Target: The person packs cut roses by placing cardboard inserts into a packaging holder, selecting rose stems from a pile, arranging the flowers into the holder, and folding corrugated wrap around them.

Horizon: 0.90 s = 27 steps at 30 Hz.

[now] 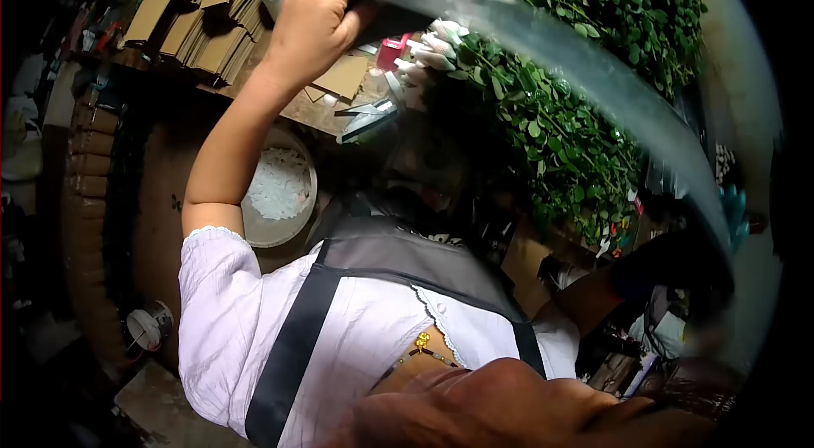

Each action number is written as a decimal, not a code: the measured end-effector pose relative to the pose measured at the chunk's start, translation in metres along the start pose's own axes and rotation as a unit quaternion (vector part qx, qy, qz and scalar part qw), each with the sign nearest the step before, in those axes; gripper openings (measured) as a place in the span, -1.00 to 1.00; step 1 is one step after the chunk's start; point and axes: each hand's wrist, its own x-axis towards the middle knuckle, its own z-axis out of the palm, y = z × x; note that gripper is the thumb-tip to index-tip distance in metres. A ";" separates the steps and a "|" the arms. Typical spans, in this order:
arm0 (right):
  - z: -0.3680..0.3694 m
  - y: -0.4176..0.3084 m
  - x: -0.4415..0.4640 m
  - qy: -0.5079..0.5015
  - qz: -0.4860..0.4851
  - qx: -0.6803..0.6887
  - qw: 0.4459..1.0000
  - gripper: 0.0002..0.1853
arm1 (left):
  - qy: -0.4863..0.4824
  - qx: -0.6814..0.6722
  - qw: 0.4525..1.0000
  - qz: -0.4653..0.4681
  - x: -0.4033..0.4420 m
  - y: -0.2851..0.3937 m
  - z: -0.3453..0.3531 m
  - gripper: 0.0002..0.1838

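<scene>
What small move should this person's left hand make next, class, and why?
Probably shift the dark curved band aside, keeping its grip: the left hand appears to hold one end, and the band arcs across the view, hiding part of the leafy stems behind it.

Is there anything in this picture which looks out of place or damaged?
One thing: a blurred dark band arcs across the view from the left hand. It looks odd because it hides part of the leafy stems; I cannot tell what it is. No damage stands out.
</scene>
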 end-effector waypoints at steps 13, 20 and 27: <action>0.134 -0.048 -0.015 -0.549 -0.232 -0.247 0.764 -0.89 | -0.511 -0.597 0.395 -0.476 -0.114 0.048 0.142 -0.32; 0.200 0.079 -0.101 -0.655 -0.092 -0.332 0.672 -0.88 | -0.515 0.055 0.854 -0.049 -0.114 -0.084 0.212 -0.44; 0.202 0.104 -0.121 -0.569 -0.139 -0.389 0.711 -0.81 | -0.316 0.012 0.867 0.384 -0.129 -0.080 0.316 -0.25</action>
